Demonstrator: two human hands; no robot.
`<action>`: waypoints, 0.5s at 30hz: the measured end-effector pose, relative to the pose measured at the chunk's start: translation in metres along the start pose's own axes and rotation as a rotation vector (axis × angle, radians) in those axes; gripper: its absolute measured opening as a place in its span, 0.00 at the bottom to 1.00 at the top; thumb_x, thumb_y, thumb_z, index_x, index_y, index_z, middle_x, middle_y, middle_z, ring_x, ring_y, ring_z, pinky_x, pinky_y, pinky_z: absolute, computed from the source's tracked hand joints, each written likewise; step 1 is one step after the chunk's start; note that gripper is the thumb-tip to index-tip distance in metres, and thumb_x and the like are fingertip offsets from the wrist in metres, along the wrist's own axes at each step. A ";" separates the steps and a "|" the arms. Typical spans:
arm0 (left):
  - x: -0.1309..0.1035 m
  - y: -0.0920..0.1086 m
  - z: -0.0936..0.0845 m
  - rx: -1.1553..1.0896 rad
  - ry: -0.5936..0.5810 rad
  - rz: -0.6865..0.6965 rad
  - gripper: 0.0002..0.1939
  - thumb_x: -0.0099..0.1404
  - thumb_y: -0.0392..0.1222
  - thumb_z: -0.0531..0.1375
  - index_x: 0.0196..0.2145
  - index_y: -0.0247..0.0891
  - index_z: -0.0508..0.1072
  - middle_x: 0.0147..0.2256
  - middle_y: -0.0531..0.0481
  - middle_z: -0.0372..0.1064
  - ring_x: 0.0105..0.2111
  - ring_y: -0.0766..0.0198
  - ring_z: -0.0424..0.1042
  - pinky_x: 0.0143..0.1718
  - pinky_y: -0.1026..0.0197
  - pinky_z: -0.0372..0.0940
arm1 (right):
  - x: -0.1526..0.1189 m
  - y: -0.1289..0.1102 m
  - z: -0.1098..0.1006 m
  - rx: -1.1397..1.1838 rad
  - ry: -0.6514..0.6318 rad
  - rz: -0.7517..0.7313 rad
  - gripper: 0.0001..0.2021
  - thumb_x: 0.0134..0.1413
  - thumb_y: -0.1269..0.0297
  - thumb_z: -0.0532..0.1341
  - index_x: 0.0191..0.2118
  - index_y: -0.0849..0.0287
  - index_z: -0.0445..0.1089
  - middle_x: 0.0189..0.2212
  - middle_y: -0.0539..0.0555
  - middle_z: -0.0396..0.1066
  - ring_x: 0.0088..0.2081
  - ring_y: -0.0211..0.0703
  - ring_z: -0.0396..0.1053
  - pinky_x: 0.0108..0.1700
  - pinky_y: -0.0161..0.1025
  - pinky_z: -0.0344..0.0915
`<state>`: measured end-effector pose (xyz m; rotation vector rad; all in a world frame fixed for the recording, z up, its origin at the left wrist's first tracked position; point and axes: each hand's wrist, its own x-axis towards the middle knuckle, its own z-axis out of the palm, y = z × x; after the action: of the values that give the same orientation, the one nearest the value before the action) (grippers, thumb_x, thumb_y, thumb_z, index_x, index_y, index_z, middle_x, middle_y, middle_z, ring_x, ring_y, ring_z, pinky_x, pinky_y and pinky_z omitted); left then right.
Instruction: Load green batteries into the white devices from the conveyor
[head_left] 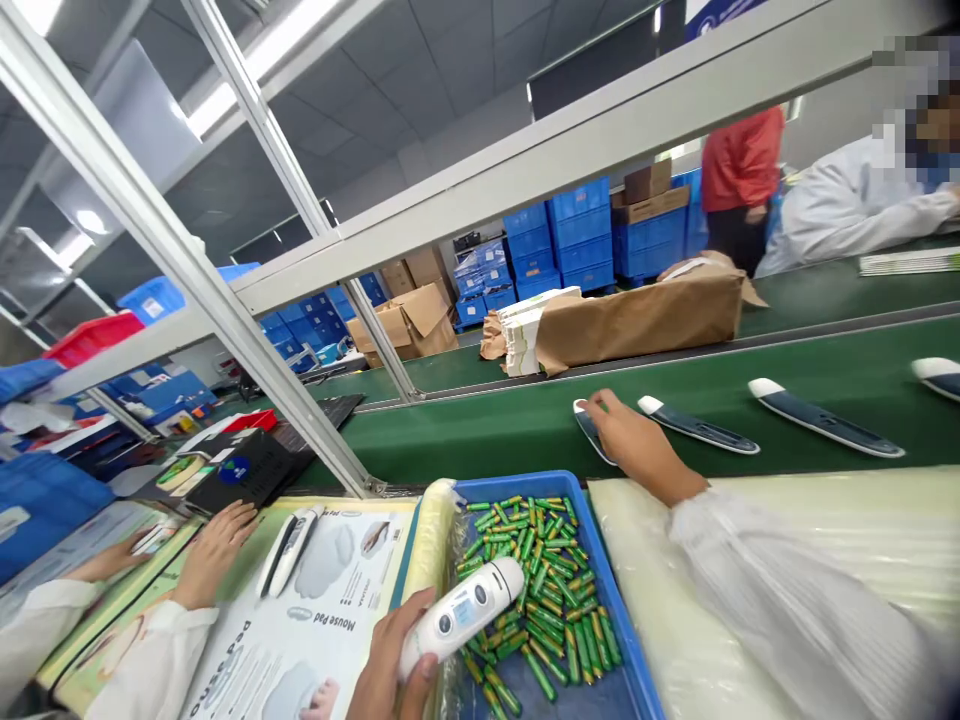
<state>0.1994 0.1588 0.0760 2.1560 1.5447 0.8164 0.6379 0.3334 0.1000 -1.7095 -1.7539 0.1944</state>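
Note:
My left hand [394, 655] is wrapped round a white handheld thermometer [461, 612] with a small lit screen and round buttons. It hangs over the blue tray [626, 640] of green batteries [544, 590]. Over on the green conveyor belt [480, 435], my right hand [637, 445] has its fingers closed on the white tip of a dark-and-white thermometer [595, 435]. The hand partly covers that one. Further right along the belt lie more of the same kind: one thermometer [701, 425] close by, another thermometer [825, 418], and one cut off by the view's edge.
At left, a co-worker's hands [214, 555] rest over printed mats, near a thermometer [289, 550]. Metal frame posts [277, 375] cross the view. A paper-wrapped stack [637, 325] stands beyond the belt. Foam sheeting [825, 530] lies under my right arm.

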 end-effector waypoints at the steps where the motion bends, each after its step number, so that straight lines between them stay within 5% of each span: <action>1: 0.000 0.005 -0.001 -0.011 0.005 -0.029 0.25 0.76 0.53 0.56 0.66 0.47 0.71 0.63 0.42 0.75 0.63 0.50 0.75 0.63 0.49 0.74 | -0.009 -0.022 -0.007 0.028 -0.036 -0.134 0.19 0.71 0.67 0.56 0.62 0.60 0.74 0.61 0.69 0.69 0.52 0.58 0.75 0.57 0.54 0.70; 3: 0.003 0.016 -0.005 -0.036 0.032 -0.089 0.27 0.77 0.55 0.54 0.68 0.46 0.67 0.65 0.41 0.72 0.64 0.50 0.74 0.63 0.49 0.73 | -0.034 -0.072 -0.014 0.199 -0.196 -0.421 0.21 0.70 0.56 0.62 0.64 0.56 0.71 0.60 0.63 0.72 0.55 0.56 0.74 0.59 0.50 0.69; 6: 0.011 0.030 -0.012 -0.092 0.050 -0.152 0.30 0.77 0.58 0.52 0.69 0.43 0.64 0.64 0.38 0.73 0.65 0.50 0.73 0.63 0.50 0.73 | -0.080 -0.138 -0.011 0.365 -0.510 -0.697 0.39 0.57 0.51 0.74 0.71 0.52 0.62 0.61 0.59 0.72 0.58 0.55 0.73 0.59 0.46 0.69; 8: 0.013 0.031 -0.015 -0.137 0.008 -0.130 0.31 0.77 0.59 0.52 0.70 0.42 0.61 0.61 0.38 0.75 0.62 0.51 0.75 0.62 0.51 0.73 | -0.101 -0.161 -0.008 0.253 -0.585 -0.751 0.29 0.61 0.60 0.71 0.66 0.54 0.68 0.55 0.59 0.76 0.54 0.57 0.75 0.56 0.46 0.70; 11: 0.007 0.018 -0.011 -0.115 -0.023 -0.062 0.33 0.77 0.57 0.54 0.72 0.45 0.53 0.64 0.37 0.71 0.64 0.50 0.73 0.64 0.49 0.71 | -0.103 -0.165 -0.014 0.207 -0.499 -0.692 0.21 0.61 0.72 0.64 0.59 0.54 0.72 0.51 0.57 0.78 0.50 0.55 0.77 0.51 0.45 0.69; 15: -0.010 0.001 0.006 -0.018 0.057 -0.076 0.40 0.75 0.54 0.57 0.74 0.48 0.40 0.70 0.33 0.59 0.66 0.47 0.69 0.66 0.44 0.70 | -0.085 -0.150 -0.008 0.494 -0.049 -0.311 0.20 0.62 0.69 0.61 0.59 0.54 0.70 0.46 0.55 0.78 0.43 0.49 0.76 0.44 0.40 0.70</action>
<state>0.2023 0.1494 0.0695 2.0645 1.6308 0.8706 0.5101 0.2320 0.1571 -1.0771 -1.7944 0.4872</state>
